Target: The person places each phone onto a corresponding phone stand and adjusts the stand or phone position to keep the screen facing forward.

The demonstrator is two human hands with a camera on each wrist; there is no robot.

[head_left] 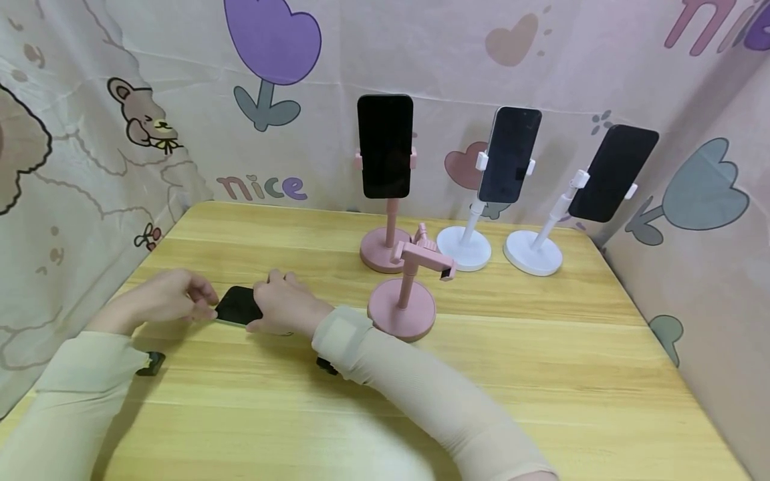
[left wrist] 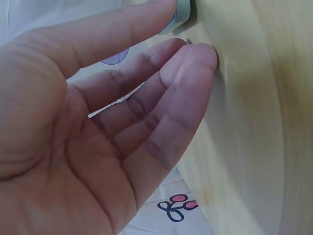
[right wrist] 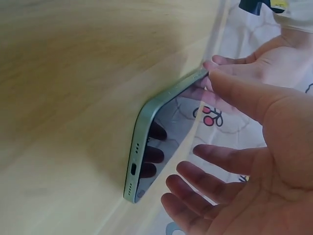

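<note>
A phone (head_left: 236, 307) lies screen up on the table at the left, between my two hands. Its pale green edge (right wrist: 143, 120) and glossy screen, with finger reflections, show in the right wrist view. My left hand (head_left: 171, 297) is at the phone's left end, its thumb at the corner and its other fingers (left wrist: 183, 98) loosely bent near the tabletop. From the other end my right hand (head_left: 287, 304) reaches over the phone. Its fingers (right wrist: 210, 188) are spread apart above the screen, and its thumb (right wrist: 239, 95) points toward the left hand.
A pink phone stand (head_left: 402, 308) stands mid-table, its clamp holding no phone. Behind it, another pink stand (head_left: 375, 250) and two white stands (head_left: 463, 248) (head_left: 534, 254) each hold a dark phone. A printed cloth (head_left: 409, 53) hangs behind and beside the table (head_left: 271, 414).
</note>
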